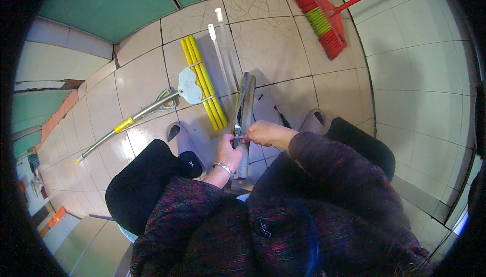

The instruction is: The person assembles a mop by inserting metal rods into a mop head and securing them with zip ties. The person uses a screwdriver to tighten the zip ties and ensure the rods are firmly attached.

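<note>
Between my knees stands a long, narrow grey piece [247, 100], which looks like a worn sponge mop head with a metal fitting along its side. My left hand [229, 154], with a bracelet at the wrist, is closed on the fitting's near part. From the right, my right hand [267, 134] pinches at the same spot; what its fingertips hold is too small to make out. To the left lies a sponge mop [190, 85] with yellow rollers, a pale blue plate and a metal handle. Two thin rods with white ends [218, 46] lie beyond the hands.
A dark slim tool [282, 117] lies on the tiled floor [273, 49] near my right shoe [313, 121]. My left shoe [183, 137] is beside the mop. A red broom [324, 24] leans at the far right, by the tiled wall [420, 69]. Green cabinet doors [111, 3] stand at the far left.
</note>
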{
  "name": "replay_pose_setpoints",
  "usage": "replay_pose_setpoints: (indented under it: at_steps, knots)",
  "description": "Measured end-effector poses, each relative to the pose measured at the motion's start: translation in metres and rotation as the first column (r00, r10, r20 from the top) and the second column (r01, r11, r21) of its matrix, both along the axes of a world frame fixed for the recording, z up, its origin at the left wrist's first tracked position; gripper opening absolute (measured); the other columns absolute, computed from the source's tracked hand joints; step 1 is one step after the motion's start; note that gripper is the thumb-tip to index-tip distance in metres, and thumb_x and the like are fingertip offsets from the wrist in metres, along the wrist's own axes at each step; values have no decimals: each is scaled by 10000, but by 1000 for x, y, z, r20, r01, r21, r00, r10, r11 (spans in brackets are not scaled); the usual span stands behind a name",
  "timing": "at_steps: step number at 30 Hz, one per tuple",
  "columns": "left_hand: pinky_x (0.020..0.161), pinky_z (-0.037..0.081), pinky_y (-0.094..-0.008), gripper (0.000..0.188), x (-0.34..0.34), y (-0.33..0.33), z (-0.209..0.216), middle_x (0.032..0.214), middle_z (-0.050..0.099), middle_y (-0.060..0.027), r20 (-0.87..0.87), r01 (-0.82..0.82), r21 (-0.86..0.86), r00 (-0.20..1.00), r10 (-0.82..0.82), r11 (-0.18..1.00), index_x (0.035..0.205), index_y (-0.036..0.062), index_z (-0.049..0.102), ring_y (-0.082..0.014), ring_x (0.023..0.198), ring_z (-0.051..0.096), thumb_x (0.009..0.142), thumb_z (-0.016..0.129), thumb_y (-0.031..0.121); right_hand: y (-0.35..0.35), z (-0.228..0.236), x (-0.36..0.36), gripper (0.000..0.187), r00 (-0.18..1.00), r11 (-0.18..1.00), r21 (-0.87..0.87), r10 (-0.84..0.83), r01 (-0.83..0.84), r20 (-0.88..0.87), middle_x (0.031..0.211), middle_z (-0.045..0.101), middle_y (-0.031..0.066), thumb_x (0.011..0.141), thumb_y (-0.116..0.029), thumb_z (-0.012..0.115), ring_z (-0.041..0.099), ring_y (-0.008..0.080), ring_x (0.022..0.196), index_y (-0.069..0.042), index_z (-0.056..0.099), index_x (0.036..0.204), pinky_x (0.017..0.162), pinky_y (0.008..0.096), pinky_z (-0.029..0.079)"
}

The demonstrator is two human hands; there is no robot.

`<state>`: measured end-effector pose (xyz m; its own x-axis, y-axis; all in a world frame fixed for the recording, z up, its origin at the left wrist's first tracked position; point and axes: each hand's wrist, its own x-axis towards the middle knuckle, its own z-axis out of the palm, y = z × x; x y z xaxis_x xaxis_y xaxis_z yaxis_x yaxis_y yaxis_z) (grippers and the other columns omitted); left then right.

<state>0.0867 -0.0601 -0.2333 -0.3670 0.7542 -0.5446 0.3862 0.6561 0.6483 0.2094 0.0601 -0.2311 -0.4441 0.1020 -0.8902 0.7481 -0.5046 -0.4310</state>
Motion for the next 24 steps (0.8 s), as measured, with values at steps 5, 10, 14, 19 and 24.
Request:
replay_pose_setpoints:
  at_steps: [5,10,14,19,24]
  knots:
    - [759,445,-354,303,0,1,-1,875,603,-150,34,-16,-38,999,18,999,987,3,537,-267,832,580,710,606,105,-3,-2,3,148,997,994,-78,-81,80,-8,471,355,-60,840,-200,555,268,62,366,-115,675,826,346,234,178]
    - [760,445,-351,290,-1,-4,-14,878,605,-145,16,1,30,1000,-1,1000,987,9,549,-265,830,582,714,597,92,-1,2,4,162,995,988,-126,-95,91,-26,470,351,-73,852,-171,527,285,52,360,-86,661,882,337,222,195]
    - [772,447,-349,307,0,-1,-9,888,606,-149,-10,21,5,1000,-21,1000,1013,7,548,-268,840,585,716,588,72,2,-6,13,186,976,939,-303,-197,161,-89,486,367,-77,863,-140,506,329,45,362,-47,631,964,326,212,208]
    - [788,448,-347,354,0,0,-4,909,604,-160,3,15,-6,1000,-15,1000,1066,2,531,-277,852,586,719,578,59,8,-7,21,187,955,879,-442,-262,178,-136,507,393,-61,856,-172,510,331,57,361,-56,629,942,330,227,207]
    - [798,424,-412,340,3,0,0,917,559,-206,50,-27,26,998,26,999,1006,16,544,-363,900,525,682,600,103,2,-5,12,189,990,996,-86,-25,13,-139,518,410,-38,847,-194,518,326,62,384,-55,626,917,349,227,207]
